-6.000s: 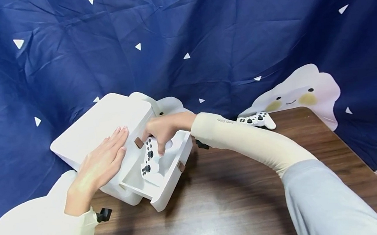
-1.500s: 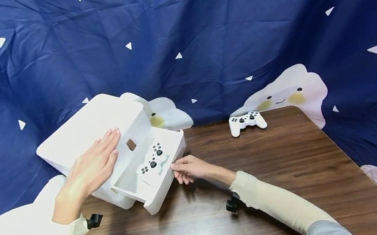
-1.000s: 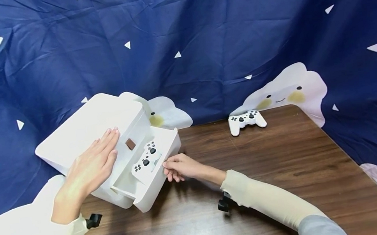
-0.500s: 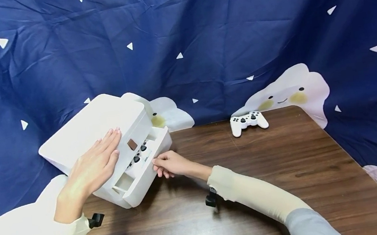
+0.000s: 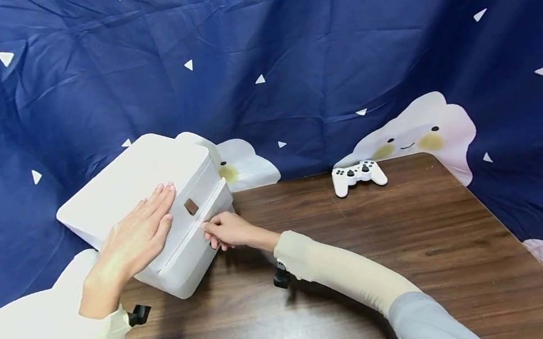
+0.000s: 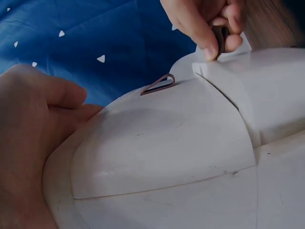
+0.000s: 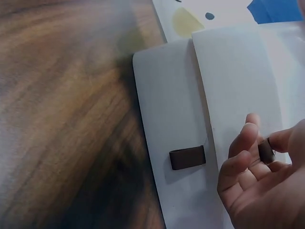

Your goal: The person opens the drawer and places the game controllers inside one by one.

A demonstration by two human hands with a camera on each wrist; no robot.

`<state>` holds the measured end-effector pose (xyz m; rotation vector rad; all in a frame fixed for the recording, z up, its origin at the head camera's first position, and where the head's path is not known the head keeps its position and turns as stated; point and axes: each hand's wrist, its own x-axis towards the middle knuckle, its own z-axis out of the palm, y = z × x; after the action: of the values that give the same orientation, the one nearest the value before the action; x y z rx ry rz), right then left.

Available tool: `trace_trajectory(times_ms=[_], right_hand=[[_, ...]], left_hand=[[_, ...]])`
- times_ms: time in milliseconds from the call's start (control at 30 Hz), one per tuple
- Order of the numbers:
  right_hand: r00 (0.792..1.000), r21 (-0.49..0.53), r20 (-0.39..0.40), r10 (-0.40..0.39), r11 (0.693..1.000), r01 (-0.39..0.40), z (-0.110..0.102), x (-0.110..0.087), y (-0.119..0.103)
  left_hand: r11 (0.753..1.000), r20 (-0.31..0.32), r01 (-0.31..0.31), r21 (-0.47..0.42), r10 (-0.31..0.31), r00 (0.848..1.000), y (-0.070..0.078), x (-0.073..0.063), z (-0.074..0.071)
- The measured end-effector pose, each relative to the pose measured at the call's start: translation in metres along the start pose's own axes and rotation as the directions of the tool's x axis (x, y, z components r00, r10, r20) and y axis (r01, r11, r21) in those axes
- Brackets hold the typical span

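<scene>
The wooden surface (image 5: 362, 249) runs in front of me, with a navy cloth (image 5: 287, 49) of white triangles and cloud faces hung behind it. At its left end sits the white drawer box (image 5: 144, 168), set at an angle. My left hand (image 5: 133, 243) lies flat on the box's top, fingers straight and together, pressing down. The lower drawer (image 5: 194, 247) sits almost flush with the front of the box. My right hand (image 5: 225, 231) is at that drawer's front, thumb and forefinger pinching its small brown tab (image 7: 265, 150). A second brown tab (image 5: 190, 206) shows on the drawer front above. Well apart, near the far edge of the surface, lies a white game controller (image 5: 357, 175) with dark buttons.
</scene>
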<state>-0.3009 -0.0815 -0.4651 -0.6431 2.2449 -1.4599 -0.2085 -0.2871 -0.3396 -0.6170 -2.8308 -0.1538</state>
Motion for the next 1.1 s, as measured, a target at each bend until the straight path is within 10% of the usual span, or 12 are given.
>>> trace_trajectory(times_ms=[1100], right_hand=[[0.999, -0.028, -0.025, 0.045, 0.999, -0.046, -0.0068, 0.0078, 0.0007]], left_hand=[[1.0, 0.013, 0.015, 0.001, -0.015, 1.0, 0.0003, 0.001, -0.0002]])
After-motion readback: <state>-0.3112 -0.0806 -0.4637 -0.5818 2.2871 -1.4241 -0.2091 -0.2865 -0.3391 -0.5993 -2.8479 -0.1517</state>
